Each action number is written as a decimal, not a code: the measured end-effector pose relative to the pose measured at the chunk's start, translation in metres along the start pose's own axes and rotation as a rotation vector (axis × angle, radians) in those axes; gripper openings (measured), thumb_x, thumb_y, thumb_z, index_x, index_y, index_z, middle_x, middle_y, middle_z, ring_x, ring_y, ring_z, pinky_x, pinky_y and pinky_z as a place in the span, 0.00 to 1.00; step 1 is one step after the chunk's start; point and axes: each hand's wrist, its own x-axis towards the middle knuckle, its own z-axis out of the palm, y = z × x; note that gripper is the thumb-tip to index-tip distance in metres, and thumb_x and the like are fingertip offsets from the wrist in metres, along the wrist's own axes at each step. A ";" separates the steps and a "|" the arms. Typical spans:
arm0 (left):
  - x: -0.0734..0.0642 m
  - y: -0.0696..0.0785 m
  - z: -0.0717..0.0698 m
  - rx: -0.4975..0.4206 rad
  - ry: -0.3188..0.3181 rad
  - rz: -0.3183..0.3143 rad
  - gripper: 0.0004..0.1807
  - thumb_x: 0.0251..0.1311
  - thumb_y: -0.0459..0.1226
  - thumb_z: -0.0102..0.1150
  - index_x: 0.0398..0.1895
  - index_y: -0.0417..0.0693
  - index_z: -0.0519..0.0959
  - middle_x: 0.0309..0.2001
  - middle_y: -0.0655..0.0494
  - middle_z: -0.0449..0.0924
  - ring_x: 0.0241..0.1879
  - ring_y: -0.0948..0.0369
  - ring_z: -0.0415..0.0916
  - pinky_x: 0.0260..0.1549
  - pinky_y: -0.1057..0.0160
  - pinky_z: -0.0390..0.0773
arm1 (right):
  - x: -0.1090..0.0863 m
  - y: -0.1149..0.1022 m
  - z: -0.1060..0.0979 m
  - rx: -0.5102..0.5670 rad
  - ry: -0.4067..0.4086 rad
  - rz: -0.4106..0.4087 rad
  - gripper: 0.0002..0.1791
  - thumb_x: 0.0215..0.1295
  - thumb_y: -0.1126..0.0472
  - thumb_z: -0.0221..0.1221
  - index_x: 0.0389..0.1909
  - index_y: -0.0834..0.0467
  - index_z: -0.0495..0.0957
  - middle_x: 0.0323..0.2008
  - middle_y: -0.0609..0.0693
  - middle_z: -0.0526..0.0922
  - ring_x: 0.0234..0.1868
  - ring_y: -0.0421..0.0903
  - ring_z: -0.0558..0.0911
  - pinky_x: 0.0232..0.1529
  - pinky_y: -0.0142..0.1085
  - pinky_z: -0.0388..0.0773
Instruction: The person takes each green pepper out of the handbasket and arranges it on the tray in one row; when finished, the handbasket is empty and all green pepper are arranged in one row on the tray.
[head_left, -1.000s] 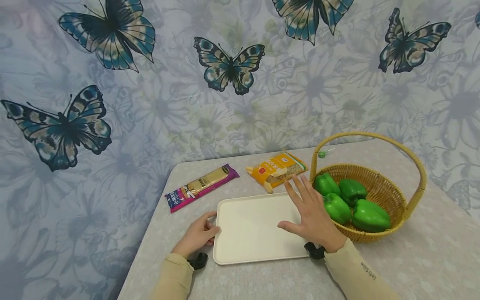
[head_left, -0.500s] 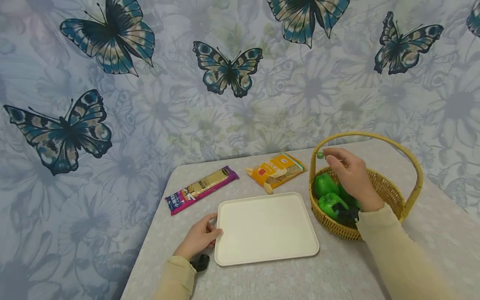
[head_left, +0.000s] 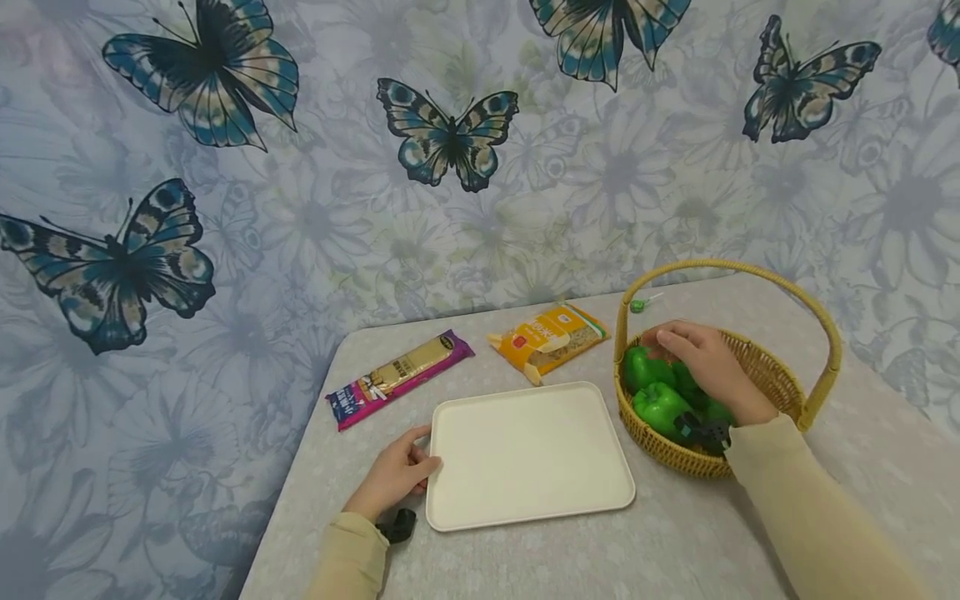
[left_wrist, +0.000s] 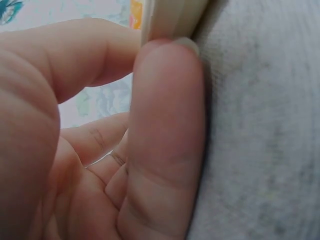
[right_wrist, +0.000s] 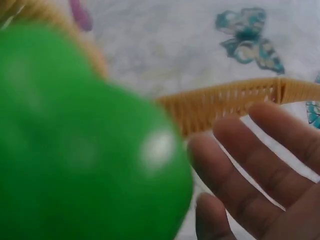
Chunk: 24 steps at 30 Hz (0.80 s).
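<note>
The right grip [head_left: 708, 367] hovered over the basket [head_left: 675, 460], its fingers loosely straight and slightly parted with nothing held, while the green peppers [head_left: 660, 408] lay bunched inside; whether a fingertip met one could not be told. Good handling there, by judgement, called for cupping a pepper round its broad shoulders rather than nipping it, since such slick skin looked apt to slip, and for staying clear of the tall handle [head_left: 723, 264]. The left grip [head_left: 393, 473] pinched the left edge of the tray [head_left: 528, 458] between thumb and finger, a light hold that seemed enough to steady it. The peppers were plump, lobed and glossy; the basket was woven, honey-coloured and round-mouthed; the tray was cream, smooth and flat, with rounded corners and a low rim, on a pale mottled tabletop [head_left: 510, 567]. Beyond it lay a slim purple-edged packet [head_left: 401, 377] and a squat orange packet [head_left: 555, 337].
</note>
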 end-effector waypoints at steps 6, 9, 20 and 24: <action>0.000 -0.002 0.000 0.010 0.007 -0.019 0.34 0.66 0.40 0.68 0.74 0.47 0.69 0.33 0.52 0.79 0.24 0.59 0.78 0.22 0.62 0.81 | -0.005 0.002 0.006 -0.083 -0.196 0.068 0.20 0.79 0.51 0.55 0.59 0.62 0.81 0.53 0.60 0.84 0.49 0.50 0.85 0.51 0.45 0.81; 0.001 -0.001 -0.001 0.016 0.012 -0.012 0.34 0.66 0.40 0.68 0.73 0.47 0.69 0.33 0.52 0.79 0.24 0.59 0.78 0.22 0.62 0.81 | -0.007 0.005 0.007 -0.079 -0.212 0.083 0.19 0.79 0.52 0.56 0.58 0.62 0.81 0.53 0.60 0.84 0.50 0.52 0.84 0.52 0.45 0.80; -0.001 0.004 -0.002 0.020 0.005 -0.011 0.33 0.65 0.38 0.68 0.73 0.45 0.69 0.31 0.52 0.79 0.23 0.59 0.77 0.21 0.62 0.80 | -0.011 0.014 0.009 -0.078 -0.240 0.107 0.18 0.76 0.51 0.59 0.55 0.61 0.83 0.51 0.59 0.85 0.47 0.45 0.85 0.49 0.38 0.81; 0.000 0.005 -0.001 0.020 0.011 -0.014 0.33 0.66 0.39 0.68 0.73 0.45 0.69 0.31 0.52 0.79 0.23 0.59 0.77 0.22 0.62 0.79 | -0.013 0.012 0.010 -0.112 -0.268 0.090 0.15 0.72 0.53 0.64 0.53 0.57 0.85 0.49 0.54 0.87 0.45 0.44 0.85 0.46 0.38 0.81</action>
